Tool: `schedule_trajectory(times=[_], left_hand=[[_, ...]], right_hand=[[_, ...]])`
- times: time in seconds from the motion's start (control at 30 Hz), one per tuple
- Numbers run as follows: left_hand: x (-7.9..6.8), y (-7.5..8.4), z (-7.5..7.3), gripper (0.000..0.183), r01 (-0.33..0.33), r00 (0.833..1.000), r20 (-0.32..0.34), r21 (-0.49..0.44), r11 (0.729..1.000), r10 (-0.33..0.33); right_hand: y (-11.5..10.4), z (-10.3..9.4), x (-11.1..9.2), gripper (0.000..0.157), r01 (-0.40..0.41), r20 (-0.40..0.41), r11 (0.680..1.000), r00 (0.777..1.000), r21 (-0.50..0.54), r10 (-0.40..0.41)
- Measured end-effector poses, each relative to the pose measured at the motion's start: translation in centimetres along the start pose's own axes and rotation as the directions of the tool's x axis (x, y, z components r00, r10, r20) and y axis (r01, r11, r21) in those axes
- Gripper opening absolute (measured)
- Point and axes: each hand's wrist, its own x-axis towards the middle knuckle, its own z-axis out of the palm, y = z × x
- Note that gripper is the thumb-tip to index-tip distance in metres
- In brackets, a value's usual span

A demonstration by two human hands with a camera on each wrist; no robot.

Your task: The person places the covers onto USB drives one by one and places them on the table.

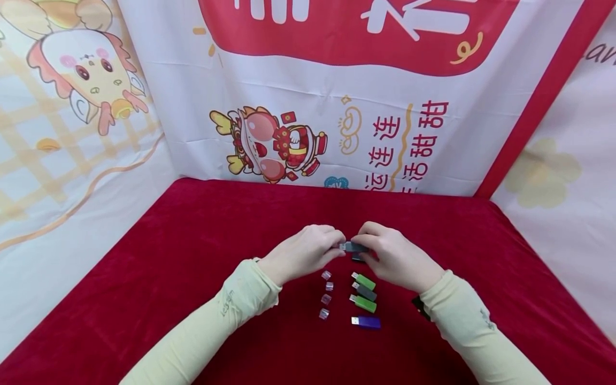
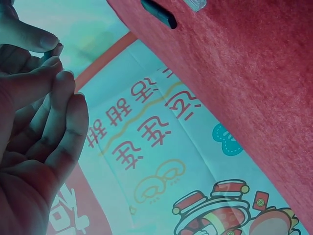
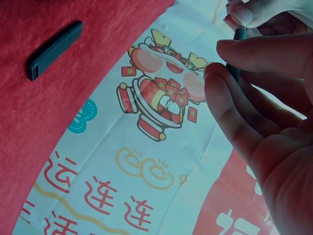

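A dark grey USB stick [image 1: 356, 247] is held level above the red cloth, pinched by the right hand [image 1: 397, 259] between thumb and fingers. Its plug end points toward the left hand [image 1: 308, 250], whose thumb and fingertips pinch a small clear cap [image 1: 343, 246] there; fingers partly hide how far the two meet. Below the right hand lies a black stick [image 3: 54, 49], mostly covered in the head view. Nearer the body, a row holds a green stick [image 1: 366, 282], a grey stick [image 1: 367, 292], another green stick [image 1: 364, 304] and a purple stick [image 1: 368, 322], plugs facing left.
Several clear caps [image 1: 329, 286] lie in a column left of the sticks. A red cloth [image 1: 216, 214] covers the table, with printed white hangings [image 1: 183, 107] behind and at both sides. Something small and black [image 1: 421, 307] shows beside the right sleeve.
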Motion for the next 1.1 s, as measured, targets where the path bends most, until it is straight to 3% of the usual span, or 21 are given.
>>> schedule_trajectory(times=[0.8, 1.1], left_hand=[[-0.07, 0.27, -0.49, 0.016, -0.036, 0.999, -0.035, 0.046, 0.998, 0.037], [-0.03, 0.34, -0.46, 0.017, -0.035, 0.999, -0.039, 0.048, 0.998, 0.037]], right_hand=[[-0.23, -0.12, 0.11, 0.028, 0.053, -0.042, 0.997, 0.998, -0.056, -0.056], [-0.48, -0.35, 0.19, 0.030, 0.039, -0.037, 0.997, 0.998, -0.072, -0.042]])
